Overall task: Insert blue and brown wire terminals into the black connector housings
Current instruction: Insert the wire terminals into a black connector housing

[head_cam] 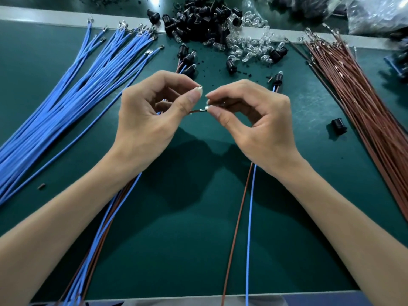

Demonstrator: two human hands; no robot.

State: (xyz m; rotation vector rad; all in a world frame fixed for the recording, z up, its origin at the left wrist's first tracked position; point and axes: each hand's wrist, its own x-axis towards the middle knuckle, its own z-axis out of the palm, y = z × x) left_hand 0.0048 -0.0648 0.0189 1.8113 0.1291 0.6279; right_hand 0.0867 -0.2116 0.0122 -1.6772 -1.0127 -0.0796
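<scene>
My left hand (152,115) pinches a brown wire (195,111) just behind its metal terminal; its fingers are curled and a second small metal tip shows at the forefinger. My right hand (254,124) pinches the terminal end of that wire between thumb and forefinger, and something dark sits inside its curled fingers, mostly hidden. A fan of blue wires (72,89) lies at the left and a bundle of brown wires (362,96) at the right. A heap of black connector housings (198,21) lies at the back middle.
Clear bulbs (249,45) are piled beside the black heap. Finished assemblies lie on the green mat (198,217): one (277,79) behind my right hand, several (187,60) behind my left. A loose housing (339,127) lies right. Blue and brown wire pairs (245,217) run toward me.
</scene>
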